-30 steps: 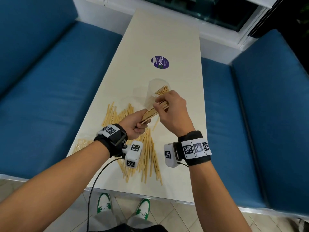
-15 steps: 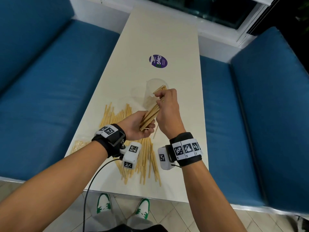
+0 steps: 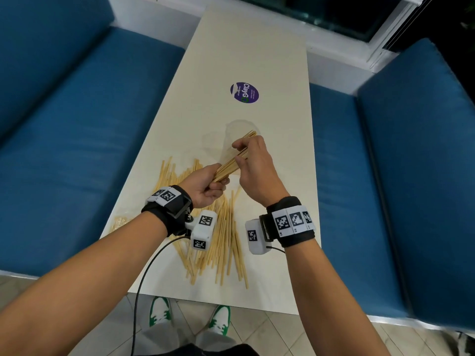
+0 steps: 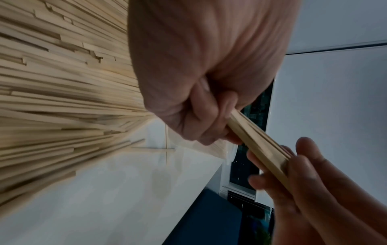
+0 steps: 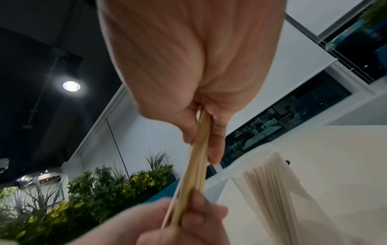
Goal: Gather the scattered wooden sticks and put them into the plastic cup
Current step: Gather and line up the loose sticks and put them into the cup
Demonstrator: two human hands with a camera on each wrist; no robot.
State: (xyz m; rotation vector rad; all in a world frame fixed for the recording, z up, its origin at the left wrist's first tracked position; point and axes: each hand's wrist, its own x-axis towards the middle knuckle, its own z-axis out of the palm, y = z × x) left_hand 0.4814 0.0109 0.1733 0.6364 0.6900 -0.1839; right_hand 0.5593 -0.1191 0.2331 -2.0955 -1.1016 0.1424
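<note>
A bundle of wooden sticks (image 3: 230, 165) is held between both hands above the table. My left hand (image 3: 208, 185) grips its near end and my right hand (image 3: 248, 156) pinches its far end. In the left wrist view the bundle (image 4: 257, 147) runs from my curled left fingers to the right hand's fingertips (image 4: 261, 180). The right wrist view shows the same bundle (image 5: 194, 167). Just beyond the hands stands the clear plastic cup (image 3: 237, 129), with several sticks (image 3: 250, 134) in it. The cup (image 5: 278, 185) shows pale sticks inside. Many loose sticks (image 3: 223, 240) lie scattered on the table near me.
The cream table (image 3: 246, 47) is long and narrow, with a round purple sticker (image 3: 244, 92) past the cup. Blue cushioned benches (image 3: 77, 124) flank both long sides. A black cable (image 3: 144, 278) hangs from my left wrist over the table's near edge.
Both hands have kept hold of the bundle, which has tilted from flatter to steeper, its far end closer to the cup's mouth. The loose pile has not moved.
</note>
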